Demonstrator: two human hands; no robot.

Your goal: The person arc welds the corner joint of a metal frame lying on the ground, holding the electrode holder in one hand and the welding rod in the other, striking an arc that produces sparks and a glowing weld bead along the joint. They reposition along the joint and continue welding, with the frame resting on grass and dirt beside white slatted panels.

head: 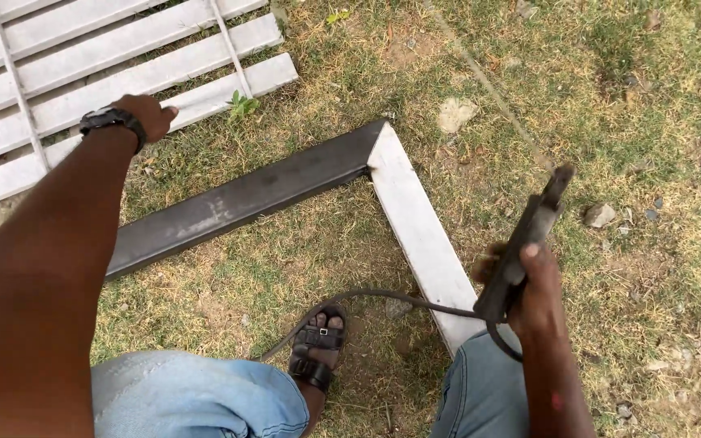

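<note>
Patchy dry grass, scattered stones, daylight.

Flat stone on patchy grass (smaller stone nearby).

left hand stretched far forward, fingers curled down; right hand clenched, arm bent close.

There is no package, no label, no sign and no screen to see in this view.
</note>
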